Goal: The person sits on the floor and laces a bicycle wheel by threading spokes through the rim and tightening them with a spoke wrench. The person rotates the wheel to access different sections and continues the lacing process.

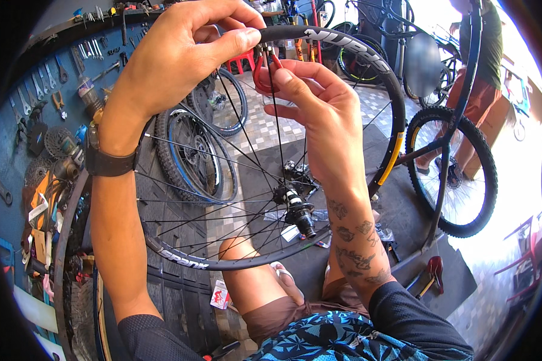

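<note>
A black bicycle wheel rim (pixel 397 102) with pale lettering stands upright in front of me, its thin black spokes running to a black hub (pixel 298 210). My left hand (pixel 174 60) is closed on the top of the rim, thumb and fingertips pinching it. Just below and to the right, my right hand (pixel 328 114) holds a red spoke wrench (pixel 259 75) between thumb and fingers, up against the spoke ends under the rim. The wrench's jaw is partly hidden among the spokes. No tire sits on this rim.
On the left, a blue tool wall (pixel 18 144) carries wrenches and sprockets. Wheels with tires (pixel 165 150) lean behind the rim. To the right are a knobby-tired wheel (pixel 491 180) and a standing person (pixel 485 48). A red stool (pixel 245 60) stands farther back.
</note>
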`<state>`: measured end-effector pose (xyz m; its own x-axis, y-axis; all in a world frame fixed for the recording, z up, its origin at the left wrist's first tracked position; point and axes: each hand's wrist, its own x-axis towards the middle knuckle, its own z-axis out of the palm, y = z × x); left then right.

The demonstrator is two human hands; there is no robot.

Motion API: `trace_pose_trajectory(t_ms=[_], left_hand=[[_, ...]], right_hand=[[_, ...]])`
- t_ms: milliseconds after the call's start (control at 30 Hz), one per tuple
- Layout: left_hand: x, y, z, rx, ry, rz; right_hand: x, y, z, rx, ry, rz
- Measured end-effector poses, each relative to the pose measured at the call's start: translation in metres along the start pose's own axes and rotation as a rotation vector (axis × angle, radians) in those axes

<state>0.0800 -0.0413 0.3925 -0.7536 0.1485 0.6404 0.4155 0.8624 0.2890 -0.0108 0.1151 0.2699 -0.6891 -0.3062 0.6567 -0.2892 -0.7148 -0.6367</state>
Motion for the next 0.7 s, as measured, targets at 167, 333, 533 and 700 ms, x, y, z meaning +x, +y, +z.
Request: trace_pose_trajectory(t_ms=[167, 333, 533, 700], left_hand=[[0.001, -0.005, 0.001, 0.032, 0.004, 0.045], [0.000, -0.007, 0.004, 0.008, 0.038, 0.005], [0.003, -0.011, -0.002, -0.007, -0.059, -0.159], [0.013, -0.004, -0.002, 0.014, -0.062, -0.115]], right_hand=[[0.006, 0.001, -0.001, -0.056, -0.013, 0.023], [0.014, 0.012, 0.000, 0.085, -0.035, 0.056], [0.026, 0.022, 0.002, 0.169, -0.117, 0.091], [0.029, 0.029, -0.002, -0.085, -0.076, 0.048]])
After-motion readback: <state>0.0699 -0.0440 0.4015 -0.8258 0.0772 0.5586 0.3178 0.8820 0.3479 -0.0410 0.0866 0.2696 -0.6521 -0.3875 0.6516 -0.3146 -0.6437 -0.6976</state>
